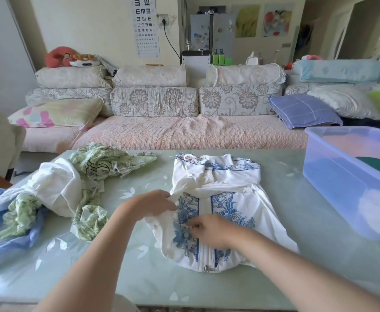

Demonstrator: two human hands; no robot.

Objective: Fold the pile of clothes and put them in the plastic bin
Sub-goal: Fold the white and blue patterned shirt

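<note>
Pinching the blue print of the garment (234,188) beside its zipper with the right hand (209,230), fingertips together on the cloth. Gripping its left edge with the left hand (153,202), fingers curled round a fold. Working mid-table (139,273), with the pile (56,192) crumpled at left, well apart from the bin (333,176) at right. Facing the sofa (184,131) beyond.

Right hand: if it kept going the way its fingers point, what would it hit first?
Likely the left wrist, just past the white-and-blue garment it holds; depth unclear.
</note>
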